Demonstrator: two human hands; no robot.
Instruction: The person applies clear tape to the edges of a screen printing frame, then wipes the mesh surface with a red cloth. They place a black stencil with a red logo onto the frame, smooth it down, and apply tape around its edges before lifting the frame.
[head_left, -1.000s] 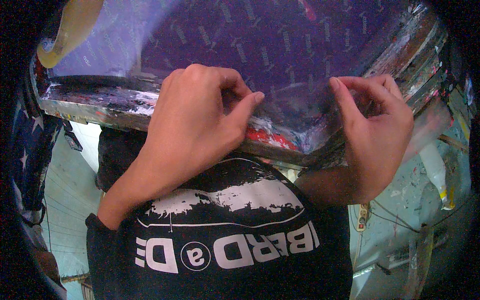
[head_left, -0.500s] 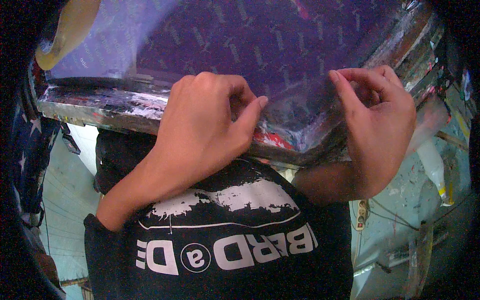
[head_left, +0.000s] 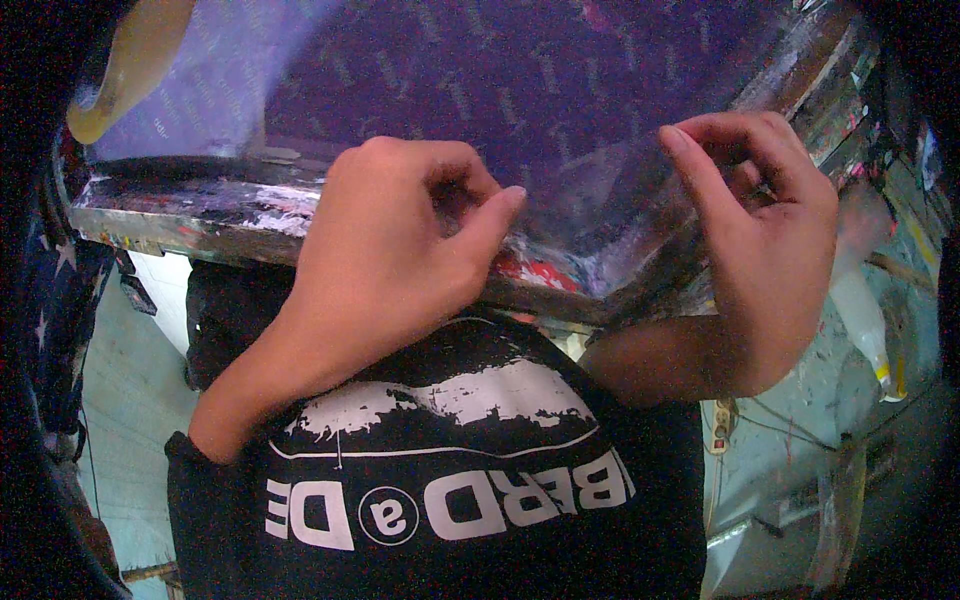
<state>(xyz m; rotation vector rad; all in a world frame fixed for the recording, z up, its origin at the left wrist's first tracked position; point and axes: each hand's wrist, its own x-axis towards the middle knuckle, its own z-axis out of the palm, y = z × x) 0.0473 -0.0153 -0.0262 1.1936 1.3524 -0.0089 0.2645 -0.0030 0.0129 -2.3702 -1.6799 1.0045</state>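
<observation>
Left hand (head_left: 410,235): grip closed, thumb and index tips drawn together, back of hand up, over the near edge of a paint-smeared, straight-sided dark frame (head_left: 190,212). Right hand (head_left: 768,235): grip closed too, thumb tip against fingertip, other fingers curled behind; it sat a little farther out than the left. Couldn't tell whether either pinch held anything thin or clear. Gap between the two grips, hands well apart.

Purple flat sheet with rows of small pale marks (head_left: 480,85) lay inside the frame, beyond both grips, and showed in the gap between them. Frame corner, with a red paint patch (head_left: 540,272), was nearer the body than the grips, between them. Curved yellowish translucent strip (head_left: 145,55) was far left of the left grip. Whitish bottle with yellow tip (head_left: 858,312) was right of and below the right grip. Black shirt with white print (head_left: 430,565) was below both.
</observation>
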